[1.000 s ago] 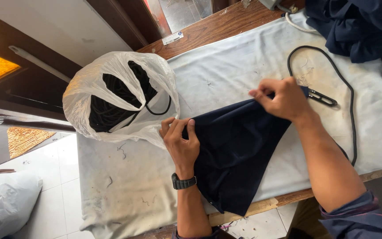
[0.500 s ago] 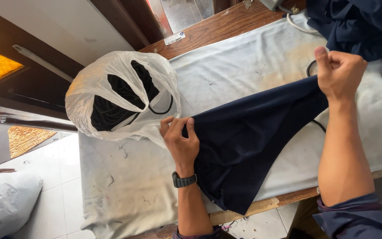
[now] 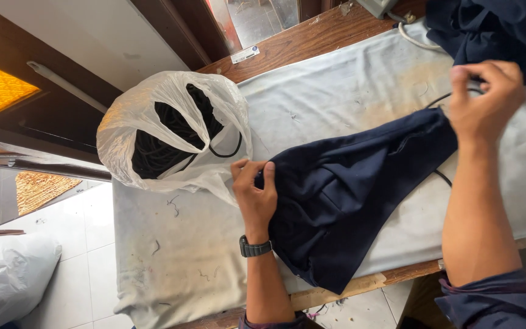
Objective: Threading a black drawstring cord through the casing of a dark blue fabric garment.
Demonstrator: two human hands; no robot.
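Note:
A dark navy garment (image 3: 348,195) lies stretched across a grey padded table cover (image 3: 312,109). My left hand (image 3: 254,192) pinches the garment's left end against the cover, a dark watch on its wrist. My right hand (image 3: 482,100) grips the garment's far right end, lifted a little off the cover. A white plastic bag (image 3: 171,131) with dark cords inside stands just left of my left hand.
A pile of dark navy cloth (image 3: 488,30) lies at the table's far right corner. A black cable (image 3: 439,97) runs under my right hand. The wooden table edge (image 3: 312,39) shows at the back. A white sack (image 3: 7,277) rests on the tiled floor at left.
My right hand pulled the garment's end out to the right and upward, stretching the cloth longer. My left hand stayed pinned on the left end.

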